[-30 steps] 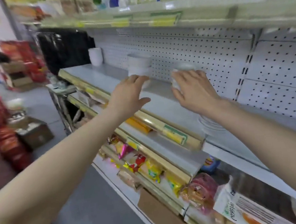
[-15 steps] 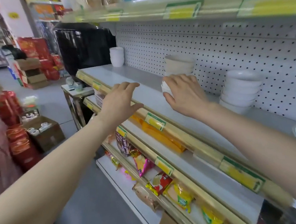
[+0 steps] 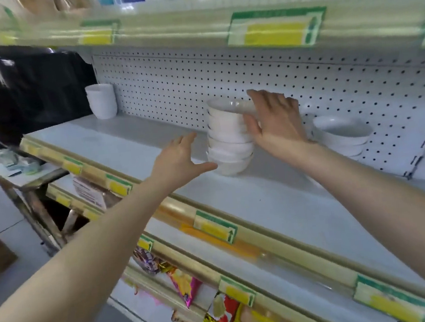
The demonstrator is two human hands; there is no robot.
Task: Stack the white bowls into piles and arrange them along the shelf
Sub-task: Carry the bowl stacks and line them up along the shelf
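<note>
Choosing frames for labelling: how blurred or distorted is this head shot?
Head view: motion blur smears the upper shelf's price labels and the snack packets below; the middle stack of white bowls, the left hand and right hand are soft but readable; the wide-angle lens bows the shelf edge; lighting is even, without harsh glare.

Middle pile (image 3: pixel 228 138) on shelf (image 3: pixel 276 201), left pile (image 3: pixel 102 100) far, right pile (image 3: pixel 342 136) seemingly nearer
</note>
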